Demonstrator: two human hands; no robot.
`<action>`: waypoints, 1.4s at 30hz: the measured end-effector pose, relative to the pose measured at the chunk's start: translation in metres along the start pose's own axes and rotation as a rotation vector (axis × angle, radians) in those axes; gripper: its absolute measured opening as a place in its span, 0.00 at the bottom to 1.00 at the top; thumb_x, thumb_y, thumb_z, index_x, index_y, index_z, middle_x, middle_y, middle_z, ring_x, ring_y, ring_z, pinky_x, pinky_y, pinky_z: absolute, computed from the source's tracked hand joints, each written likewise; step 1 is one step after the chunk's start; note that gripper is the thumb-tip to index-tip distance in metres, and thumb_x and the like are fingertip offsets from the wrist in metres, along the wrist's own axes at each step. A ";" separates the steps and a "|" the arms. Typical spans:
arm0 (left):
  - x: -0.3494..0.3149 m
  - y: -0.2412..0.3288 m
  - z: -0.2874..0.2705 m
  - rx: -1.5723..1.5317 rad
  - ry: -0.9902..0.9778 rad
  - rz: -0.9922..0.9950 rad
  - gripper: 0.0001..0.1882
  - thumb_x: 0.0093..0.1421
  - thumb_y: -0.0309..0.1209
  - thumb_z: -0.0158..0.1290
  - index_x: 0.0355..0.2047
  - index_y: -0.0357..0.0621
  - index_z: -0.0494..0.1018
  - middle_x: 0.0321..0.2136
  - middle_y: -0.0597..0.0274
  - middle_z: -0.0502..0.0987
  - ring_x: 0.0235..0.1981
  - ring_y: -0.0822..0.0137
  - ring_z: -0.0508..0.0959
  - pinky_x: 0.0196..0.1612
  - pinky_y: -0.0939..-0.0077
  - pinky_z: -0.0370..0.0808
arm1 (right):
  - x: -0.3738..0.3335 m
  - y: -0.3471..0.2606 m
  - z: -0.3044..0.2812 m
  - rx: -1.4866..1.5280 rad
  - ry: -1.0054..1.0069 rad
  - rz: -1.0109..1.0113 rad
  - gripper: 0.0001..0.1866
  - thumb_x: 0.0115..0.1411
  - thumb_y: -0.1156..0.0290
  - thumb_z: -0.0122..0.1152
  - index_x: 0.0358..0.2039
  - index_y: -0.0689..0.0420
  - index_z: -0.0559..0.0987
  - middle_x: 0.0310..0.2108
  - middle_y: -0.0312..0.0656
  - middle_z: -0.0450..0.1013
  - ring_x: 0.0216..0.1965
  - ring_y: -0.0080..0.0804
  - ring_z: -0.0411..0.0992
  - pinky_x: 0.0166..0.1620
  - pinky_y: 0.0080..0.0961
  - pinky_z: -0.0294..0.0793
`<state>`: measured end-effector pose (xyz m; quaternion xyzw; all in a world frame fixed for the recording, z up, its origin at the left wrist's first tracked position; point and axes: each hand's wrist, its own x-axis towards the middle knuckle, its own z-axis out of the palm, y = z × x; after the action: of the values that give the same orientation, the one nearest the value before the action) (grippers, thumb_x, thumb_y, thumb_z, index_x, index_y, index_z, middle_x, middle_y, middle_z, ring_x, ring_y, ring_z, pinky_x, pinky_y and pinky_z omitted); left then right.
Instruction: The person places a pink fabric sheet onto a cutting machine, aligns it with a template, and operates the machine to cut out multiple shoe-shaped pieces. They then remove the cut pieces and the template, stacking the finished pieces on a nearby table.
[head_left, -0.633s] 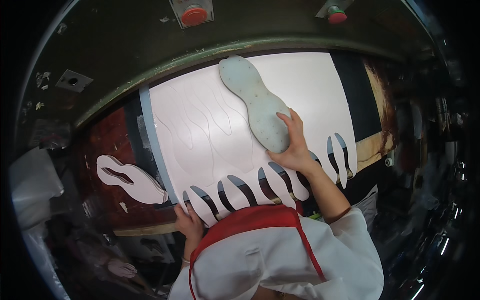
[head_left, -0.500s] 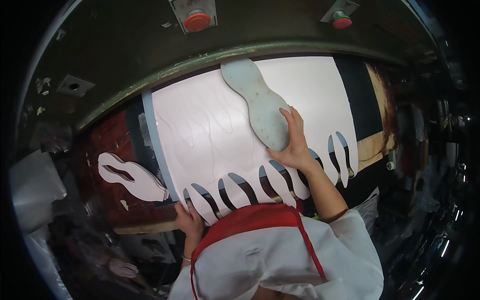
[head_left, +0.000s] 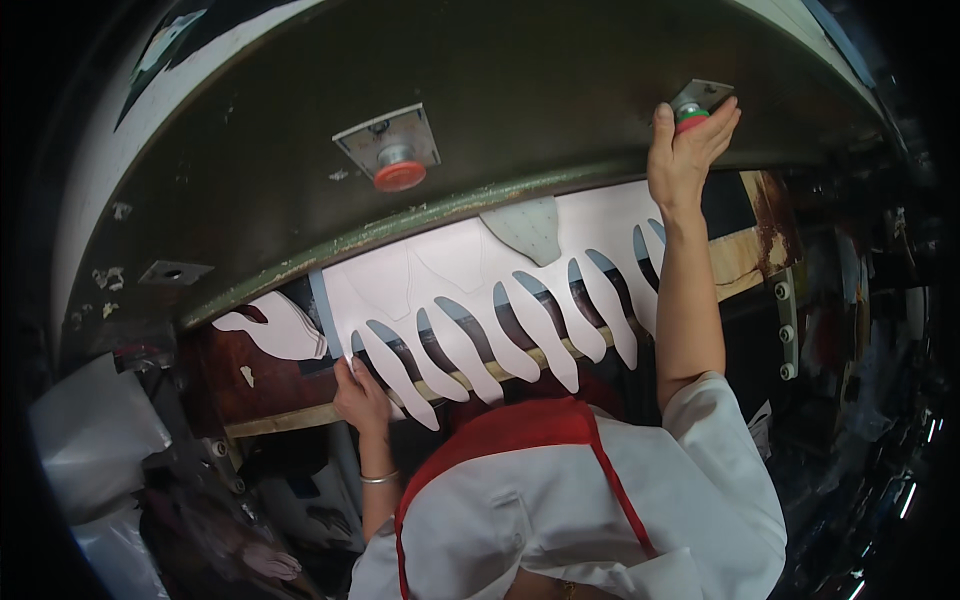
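My right hand [head_left: 688,160] is raised to the dark green machine front, fingers stretched out over a round red-and-green push button [head_left: 692,122]. My left hand [head_left: 362,395] pinches the near left corner of a pale white sheet [head_left: 612,217]. Rows of long curved holes leave tongue-like strips along the sheet's near edge. On the sheet lies a grey-green, sole-shaped template [head_left: 530,232], no hand on it. Its far part is hidden behind the machine's edge. Curved cut lines show in the sheet left of it.
The machine's green beam [head_left: 420,228] spans the far side, carrying a red mushroom button [head_left: 400,176]. A stack of white cut-out pieces [head_left: 285,328] sits on the reddish-brown board [head_left: 225,375] at left. Clear plastic [head_left: 100,420] hangs at the far left.
My right hand has left the template and moved up and right to the push button. My left hand stays at the sheet's corner. The beam now hides more of the template and sheet.
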<state>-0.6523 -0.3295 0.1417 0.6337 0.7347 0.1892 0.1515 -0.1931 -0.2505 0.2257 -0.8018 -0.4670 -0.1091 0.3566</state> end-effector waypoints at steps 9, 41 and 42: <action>0.059 -0.004 -0.007 -0.020 -0.028 0.050 0.14 0.65 0.42 0.43 0.38 0.46 0.71 0.20 0.43 0.75 0.24 0.40 0.75 0.25 0.49 0.68 | -0.035 0.021 -0.019 -0.142 -0.047 -0.097 0.51 0.56 0.57 0.61 0.65 0.66 0.39 0.66 0.65 0.34 0.66 0.63 0.38 0.66 0.48 0.39; -0.062 -0.015 -0.038 -0.204 0.044 -0.170 0.15 0.61 0.39 0.51 0.43 0.43 0.70 0.26 0.46 0.78 0.27 0.47 0.79 0.30 0.59 0.73 | -0.169 -0.071 0.008 0.414 -0.533 -0.230 0.51 0.32 0.72 0.71 0.61 0.58 0.60 0.57 0.61 0.52 0.59 0.66 0.49 0.62 0.49 0.54; -0.066 -0.023 -0.048 -0.168 0.027 -0.136 0.15 0.62 0.38 0.49 0.43 0.42 0.69 0.26 0.46 0.78 0.27 0.47 0.79 0.29 0.60 0.73 | -0.164 -0.089 -0.003 0.419 -0.569 -0.180 0.50 0.32 0.73 0.71 0.60 0.58 0.61 0.57 0.59 0.52 0.59 0.64 0.49 0.62 0.47 0.54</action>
<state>-0.6850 -0.4021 0.1720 0.5648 0.7595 0.2479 0.2067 -0.3547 -0.3351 0.1857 -0.6654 -0.6283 0.1857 0.3577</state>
